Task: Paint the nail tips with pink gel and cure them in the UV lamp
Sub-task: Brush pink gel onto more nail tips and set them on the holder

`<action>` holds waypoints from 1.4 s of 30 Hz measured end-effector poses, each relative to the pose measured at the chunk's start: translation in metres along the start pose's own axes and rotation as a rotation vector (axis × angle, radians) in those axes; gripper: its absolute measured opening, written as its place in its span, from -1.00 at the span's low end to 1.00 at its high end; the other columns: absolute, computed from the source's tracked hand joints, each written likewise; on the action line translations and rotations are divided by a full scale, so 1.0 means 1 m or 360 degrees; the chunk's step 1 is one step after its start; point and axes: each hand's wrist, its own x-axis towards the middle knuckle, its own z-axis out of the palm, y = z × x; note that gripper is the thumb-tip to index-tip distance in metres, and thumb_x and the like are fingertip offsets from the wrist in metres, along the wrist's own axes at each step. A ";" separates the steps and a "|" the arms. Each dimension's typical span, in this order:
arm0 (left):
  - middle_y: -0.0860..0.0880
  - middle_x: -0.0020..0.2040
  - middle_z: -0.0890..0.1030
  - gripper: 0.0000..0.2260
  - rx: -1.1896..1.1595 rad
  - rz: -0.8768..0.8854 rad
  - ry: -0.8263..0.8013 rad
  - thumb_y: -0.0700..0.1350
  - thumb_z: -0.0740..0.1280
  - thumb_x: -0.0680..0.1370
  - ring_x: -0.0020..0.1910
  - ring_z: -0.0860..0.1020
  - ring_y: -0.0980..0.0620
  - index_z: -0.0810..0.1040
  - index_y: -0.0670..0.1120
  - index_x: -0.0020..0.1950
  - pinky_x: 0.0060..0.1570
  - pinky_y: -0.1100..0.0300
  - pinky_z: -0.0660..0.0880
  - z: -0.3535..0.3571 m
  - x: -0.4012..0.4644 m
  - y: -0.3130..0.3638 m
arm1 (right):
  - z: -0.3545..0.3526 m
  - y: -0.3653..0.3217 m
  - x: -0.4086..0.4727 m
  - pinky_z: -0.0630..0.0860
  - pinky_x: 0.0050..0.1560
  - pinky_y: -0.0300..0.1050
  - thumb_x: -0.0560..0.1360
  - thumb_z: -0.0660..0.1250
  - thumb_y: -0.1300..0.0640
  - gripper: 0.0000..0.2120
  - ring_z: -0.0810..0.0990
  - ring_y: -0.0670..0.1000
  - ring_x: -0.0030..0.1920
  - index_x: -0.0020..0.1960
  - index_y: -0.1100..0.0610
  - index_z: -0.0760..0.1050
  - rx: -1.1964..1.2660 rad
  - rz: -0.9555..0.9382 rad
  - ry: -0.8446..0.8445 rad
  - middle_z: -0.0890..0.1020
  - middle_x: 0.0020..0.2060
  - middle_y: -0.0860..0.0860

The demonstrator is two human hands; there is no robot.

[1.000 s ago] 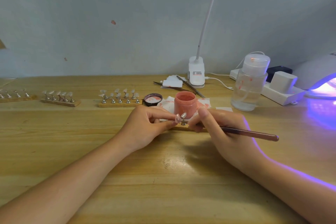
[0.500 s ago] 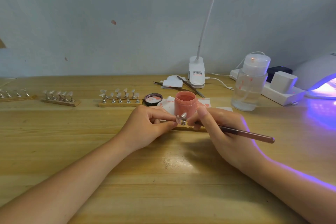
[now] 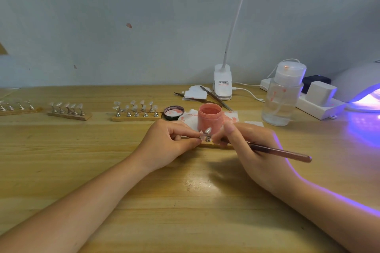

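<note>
While both forearms lie on the glossy wooden table (image 3: 185,201), the left hand (image 3: 164,144) pinches a clear nail tip (image 3: 204,132) just before the open cylindrical pink gel jar (image 3: 209,118); the right hand (image 3: 253,148) grips a slender brown brush (image 3: 281,153). Right of the jar, well apart, the domed white UV lamp (image 3: 357,84) glows violet.
</note>
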 end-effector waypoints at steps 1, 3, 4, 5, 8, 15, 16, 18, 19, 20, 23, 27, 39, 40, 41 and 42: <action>0.01 -0.29 0.61 -0.83 -0.0002 -0.0007 0.0005 -0.26 0.44 0.39 -0.47 0.25 0.11 0.66 0.03 -0.20 -0.43 0.37 0.23 0.000 0.000 0.000 | 0.000 0.000 -0.001 0.49 -0.24 -0.29 0.53 0.19 0.01 -0.69 0.59 -0.15 -0.32 -0.27 0.06 0.61 0.0056 0.0042 -0.0008 0.63 -0.38 -0.11; 0.07 -0.31 0.61 -0.83 -0.0009 -0.0022 0.0025 -0.25 0.44 0.39 -0.46 0.25 0.09 0.66 0.04 -0.21 -0.43 0.35 0.23 0.000 0.000 0.001 | -0.001 -0.001 -0.002 0.47 -0.28 -0.33 0.53 0.20 -0.03 -0.66 0.59 -0.15 -0.36 -0.30 0.07 0.60 0.0119 0.0037 0.0004 0.62 -0.42 -0.05; 0.07 -0.31 0.61 -0.84 -0.0008 -0.0025 0.0030 -0.25 0.44 0.39 -0.46 0.25 0.08 0.66 0.03 -0.21 -0.43 0.34 0.22 0.000 0.000 0.001 | -0.001 -0.001 -0.002 0.46 -0.26 -0.35 0.54 0.18 -0.02 -0.68 0.59 -0.16 -0.34 -0.28 0.04 0.59 0.0103 -0.0001 0.0017 0.61 -0.42 -0.08; 0.05 -0.30 0.62 -0.85 -0.0008 -0.0025 0.0027 -0.24 0.44 0.39 -0.45 0.24 0.07 0.66 0.02 -0.20 -0.43 0.32 0.21 0.000 0.000 0.001 | -0.001 -0.002 -0.001 0.46 -0.24 -0.35 0.55 0.19 0.01 -0.72 0.59 -0.17 -0.31 -0.25 0.01 0.58 0.0050 -0.0037 0.0024 0.60 -0.39 -0.14; 0.07 -0.32 0.61 -0.85 -0.0021 -0.0016 0.0013 -0.24 0.44 0.39 -0.46 0.24 0.07 0.67 0.02 -0.19 -0.42 0.30 0.21 0.000 0.000 0.001 | 0.000 0.000 0.000 0.49 -0.20 -0.28 0.53 0.19 -0.01 -0.72 0.59 -0.16 -0.28 -0.23 0.03 0.60 0.0006 0.0014 0.0002 0.62 -0.34 -0.16; 0.14 -0.40 0.57 -0.82 -0.0029 -0.0011 0.0023 -0.23 0.44 0.39 -0.46 0.22 0.08 0.66 0.08 -0.23 -0.44 0.34 0.19 0.001 0.000 -0.002 | 0.000 -0.001 0.000 0.53 -0.18 -0.18 0.54 0.18 -0.01 -0.70 0.60 -0.13 -0.26 -0.23 0.05 0.61 0.0006 0.0032 0.0016 0.62 -0.33 -0.14; 0.14 -0.41 0.56 -0.81 -0.0031 -0.0008 0.0025 -0.23 0.44 0.39 -0.47 0.22 0.11 0.65 0.09 -0.23 -0.45 0.37 0.18 0.001 0.000 -0.002 | 0.000 -0.001 -0.001 0.52 -0.21 -0.20 0.54 0.17 -0.01 -0.67 0.60 -0.13 -0.30 -0.26 0.08 0.62 0.0056 0.0075 0.0001 0.63 -0.37 -0.11; 0.11 -0.40 0.56 -0.81 -0.0031 -0.0003 0.0032 -0.21 0.44 0.39 -0.49 0.22 0.15 0.66 0.10 -0.24 -0.45 0.40 0.19 0.001 0.000 -0.003 | 0.000 -0.001 -0.002 0.50 -0.27 -0.26 0.53 0.17 0.02 -0.63 0.59 -0.12 -0.36 -0.30 0.15 0.62 0.0126 0.0098 0.0017 0.63 -0.42 -0.01; 0.11 -0.40 0.56 -0.84 -0.0036 0.0000 0.0027 -0.19 0.44 0.39 -0.48 0.23 0.13 0.66 0.10 -0.24 -0.44 0.38 0.20 0.000 0.000 -0.003 | 0.000 -0.001 -0.002 0.51 -0.27 -0.25 0.52 0.16 0.05 -0.64 0.59 -0.12 -0.34 -0.29 0.17 0.62 0.0123 0.0080 0.0038 0.63 -0.41 0.00; 0.11 -0.41 0.55 -0.87 -0.0042 0.0002 0.0016 -0.16 0.44 0.39 -0.46 0.24 0.08 0.67 0.09 -0.23 -0.42 0.34 0.21 0.000 0.000 -0.003 | -0.001 -0.001 -0.002 0.52 -0.23 -0.22 0.52 0.16 0.06 -0.66 0.60 -0.11 -0.31 -0.26 0.16 0.63 0.0082 0.0049 0.0050 0.64 -0.38 -0.02; 0.14 -0.38 0.59 -0.83 -0.0051 0.0024 -0.0008 -0.18 0.44 0.38 -0.43 0.25 0.00 0.66 0.11 -0.24 -0.38 0.25 0.24 0.001 0.001 -0.003 | 0.000 0.000 0.000 0.50 -0.18 -0.22 0.54 0.18 0.02 -0.68 0.60 -0.13 -0.26 -0.23 0.11 0.62 0.0028 0.0071 0.0021 0.63 -0.33 -0.12; 0.10 -0.35 0.61 -0.80 -0.0098 0.0037 0.0023 -0.19 0.45 0.37 -0.46 0.20 0.08 0.66 0.14 -0.28 -0.43 0.32 0.20 0.001 0.001 -0.004 | -0.001 -0.001 -0.002 0.50 -0.25 -0.27 0.53 0.16 0.05 -0.64 0.59 -0.12 -0.33 -0.28 0.17 0.63 0.0129 0.0086 0.0060 0.63 -0.39 -0.07; 0.21 -0.42 0.58 -0.91 -0.0110 0.0089 -0.0009 -0.17 0.44 0.36 -0.42 0.24 0.03 0.67 0.02 -0.21 -0.40 0.30 0.22 0.001 0.003 -0.008 | 0.000 -0.001 0.000 0.50 -0.21 -0.25 0.52 0.16 -0.04 -0.66 0.59 -0.12 -0.31 -0.25 0.09 0.61 0.0087 0.0093 0.0020 0.62 -0.37 -0.09; 0.19 -0.41 0.59 -0.90 -0.0120 0.0085 -0.0010 -0.18 0.45 0.36 -0.42 0.25 0.04 0.67 0.02 -0.22 -0.40 0.32 0.24 0.001 0.003 -0.009 | 0.000 -0.001 -0.001 0.49 -0.23 -0.26 0.51 0.16 -0.05 -0.63 0.59 -0.12 -0.33 -0.27 0.12 0.62 0.0132 0.0106 0.0024 0.62 -0.39 -0.07; 0.18 -0.39 0.60 -0.90 -0.0130 0.0076 -0.0005 -0.18 0.45 0.35 -0.43 0.25 0.06 0.67 0.03 -0.23 -0.40 0.34 0.24 0.001 0.003 -0.009 | 0.000 -0.001 -0.001 0.49 -0.25 -0.28 0.50 0.15 -0.03 -0.62 0.58 -0.12 -0.34 -0.28 0.14 0.62 0.0158 0.0088 0.0047 0.62 -0.39 -0.06; 0.17 -0.38 0.61 -0.91 -0.0143 0.0062 -0.0002 -0.17 0.45 0.34 -0.43 0.25 0.07 0.67 0.02 -0.23 -0.40 0.36 0.24 0.001 0.003 -0.009 | 0.000 -0.001 -0.001 0.49 -0.25 -0.29 0.50 0.15 -0.01 -0.63 0.58 -0.13 -0.34 -0.28 0.14 0.61 0.0159 0.0052 0.0075 0.62 -0.39 -0.07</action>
